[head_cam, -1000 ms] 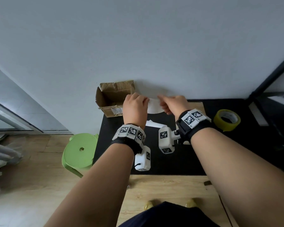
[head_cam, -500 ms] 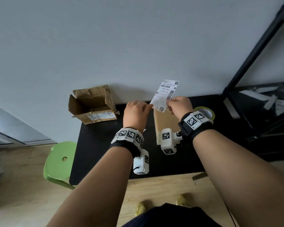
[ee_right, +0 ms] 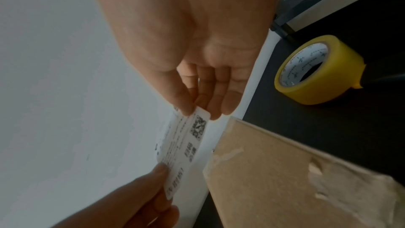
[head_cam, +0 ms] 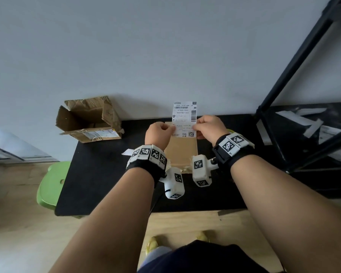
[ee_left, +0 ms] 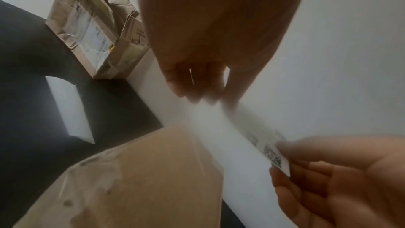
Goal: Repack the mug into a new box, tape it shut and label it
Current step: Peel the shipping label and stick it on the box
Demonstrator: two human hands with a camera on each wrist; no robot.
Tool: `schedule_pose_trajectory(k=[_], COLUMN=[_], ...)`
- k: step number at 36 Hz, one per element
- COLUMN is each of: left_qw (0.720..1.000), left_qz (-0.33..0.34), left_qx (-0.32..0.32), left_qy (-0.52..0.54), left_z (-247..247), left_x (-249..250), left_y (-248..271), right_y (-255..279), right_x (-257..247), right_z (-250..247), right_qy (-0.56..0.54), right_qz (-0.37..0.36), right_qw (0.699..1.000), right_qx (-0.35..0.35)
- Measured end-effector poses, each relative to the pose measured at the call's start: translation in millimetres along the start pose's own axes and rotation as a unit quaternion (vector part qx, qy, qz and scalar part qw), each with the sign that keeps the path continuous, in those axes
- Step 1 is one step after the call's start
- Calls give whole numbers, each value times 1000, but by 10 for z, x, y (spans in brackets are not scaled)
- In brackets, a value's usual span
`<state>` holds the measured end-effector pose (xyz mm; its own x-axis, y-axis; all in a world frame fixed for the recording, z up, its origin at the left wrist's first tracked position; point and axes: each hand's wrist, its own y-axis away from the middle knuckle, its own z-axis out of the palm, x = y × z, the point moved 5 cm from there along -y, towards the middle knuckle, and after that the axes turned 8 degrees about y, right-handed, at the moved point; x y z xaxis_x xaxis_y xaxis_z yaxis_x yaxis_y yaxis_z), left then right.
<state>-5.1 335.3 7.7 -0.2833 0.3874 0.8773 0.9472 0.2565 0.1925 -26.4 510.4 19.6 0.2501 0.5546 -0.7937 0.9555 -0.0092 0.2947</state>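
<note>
Two boxes on a black table (head_cam: 98, 174): torn old box (head_cam: 91, 119) at L, taped new box (head_cam: 182, 150) centre. L hand (head_cam: 159, 134) & R hand (head_cam: 211, 128) each pinch a side edge of the label (head_cam: 185, 119), held just above new box. Yellow tape roll (ee_right: 315, 68) at R. Risk: uneven lowering could stick the label crooked or creased.

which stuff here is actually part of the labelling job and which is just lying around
In use:
- white printed shipping label, pinched by left hand and right hand
- taped brown cardboard box under it

Lying about:
- torn open cardboard box
- yellow tape roll
- white paper strip
- green plastic stool
</note>
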Motion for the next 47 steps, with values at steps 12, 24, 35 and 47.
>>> schedule_pose_trajectory(k=[12,24,35,47], left_qw=[997,996,994,990], left_qz=[-44,-74,-71,-69], left_qx=[26,-21,-43,-55], left_qy=[-49,-50,-69,-112], left_z=[71,84,130,174], left_x=[-291,-557,-644,-629], left_y=[67,31,-17,-72], right_y=[-39,-40,-74,-121], right_x=[283,437,437,444], right_z=[199,447,550,537], right_qy=[51,137,194,220], right_qz=[47,73,77,95], right_qw=[998,988,977,970], right_qx=[-13,19,36,30])
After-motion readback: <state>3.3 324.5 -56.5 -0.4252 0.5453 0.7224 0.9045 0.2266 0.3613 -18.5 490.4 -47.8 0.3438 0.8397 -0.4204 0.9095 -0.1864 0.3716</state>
